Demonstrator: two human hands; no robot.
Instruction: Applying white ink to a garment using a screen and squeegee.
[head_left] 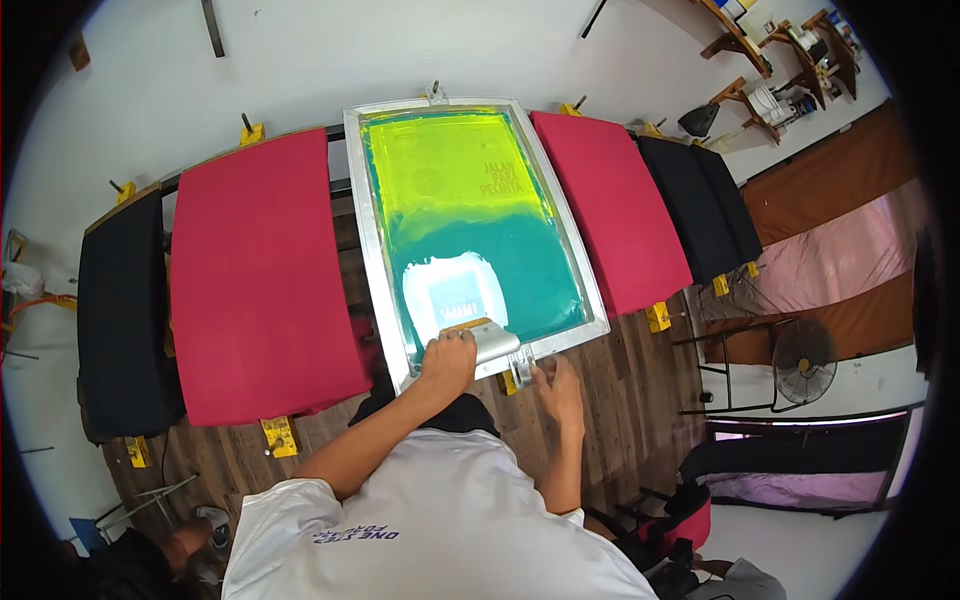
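A printing screen (pixel 374 250) in a metal frame lies in front of me. Yellow-green ink (pixel 430 160) covers its far part, and the teal mesh (pixel 520 250) shows lower down. White ink (pixel 485 275) lies near its close end. My left hand (pixel 450 360) is closed around the left part of a squeegee (pixel 492 342) with a silvery metal holder, resting at the screen's near end. Its blade edge is mostly hidden. With curled fingers, my right hand (pixel 560 387) is at the metal bracket (pixel 522 366) on the near frame edge, thumb and fingers close against it.
Red fabric-covered boards stand at the left (pixel 260 280) and right (pixel 610 210), with black boards (pixel 125 310) beyond. Yellow clamps (pixel 281 437) stick out at their ends. A fan (pixel 804 362) stands at right. Another person's leg (pixel 190 540) shows at lower left. Shelves (pixel 770 60) hang far right.
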